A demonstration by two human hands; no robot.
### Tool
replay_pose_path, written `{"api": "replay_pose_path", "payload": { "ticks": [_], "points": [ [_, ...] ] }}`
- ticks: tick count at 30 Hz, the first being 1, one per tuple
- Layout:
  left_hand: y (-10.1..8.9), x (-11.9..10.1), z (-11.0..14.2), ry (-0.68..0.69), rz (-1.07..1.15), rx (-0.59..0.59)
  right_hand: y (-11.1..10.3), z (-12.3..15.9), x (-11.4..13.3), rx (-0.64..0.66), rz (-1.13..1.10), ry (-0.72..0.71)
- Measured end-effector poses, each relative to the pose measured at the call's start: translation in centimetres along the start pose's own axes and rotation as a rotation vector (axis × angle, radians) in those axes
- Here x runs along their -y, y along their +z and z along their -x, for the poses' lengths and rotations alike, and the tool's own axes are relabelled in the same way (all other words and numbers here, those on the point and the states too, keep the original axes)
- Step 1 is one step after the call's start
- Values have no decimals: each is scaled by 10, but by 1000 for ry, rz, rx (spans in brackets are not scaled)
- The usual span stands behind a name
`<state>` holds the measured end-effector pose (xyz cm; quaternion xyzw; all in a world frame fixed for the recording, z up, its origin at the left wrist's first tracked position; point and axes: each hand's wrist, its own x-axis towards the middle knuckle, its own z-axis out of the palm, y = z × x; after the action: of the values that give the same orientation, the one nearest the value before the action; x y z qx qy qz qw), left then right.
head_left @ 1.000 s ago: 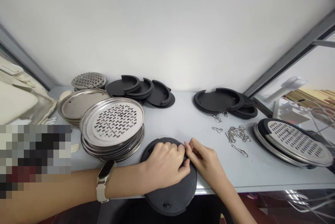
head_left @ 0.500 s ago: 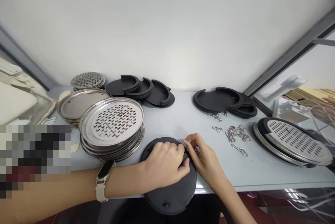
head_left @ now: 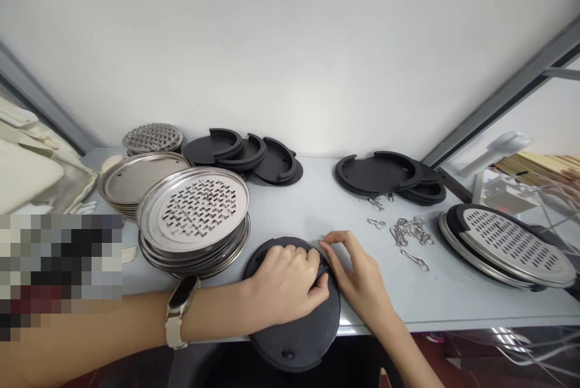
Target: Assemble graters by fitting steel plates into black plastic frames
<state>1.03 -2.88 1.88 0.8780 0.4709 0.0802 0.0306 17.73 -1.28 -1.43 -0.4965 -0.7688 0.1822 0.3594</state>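
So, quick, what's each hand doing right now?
Left hand: curled closed on the black disc.
Right hand: thumb and fingertip close together; can't tell if holding anything.

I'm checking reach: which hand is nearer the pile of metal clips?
The right. The right hand is at the black disc's edge, just left of the clip pile; the left hand lies farther left, on the disc.

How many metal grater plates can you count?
3: the spiky plate at back left, the holed plate topping the front left stack, and the slotted plate at far right. Others may be hidden underneath.
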Motion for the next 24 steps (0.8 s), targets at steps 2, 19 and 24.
{"api": "replay_pose_path", "payload": {
  "ticks": [2,19,24],
  "points": [
    [0,0,0,-1,0,-5,0,0,0,-34,28,-31],
    [1,1,0,3,6,-31,-2,-1,1,109,10,1],
    [1,1,0,5,1,-18,-3,-2,3,141,-57,50]
  ]
}}
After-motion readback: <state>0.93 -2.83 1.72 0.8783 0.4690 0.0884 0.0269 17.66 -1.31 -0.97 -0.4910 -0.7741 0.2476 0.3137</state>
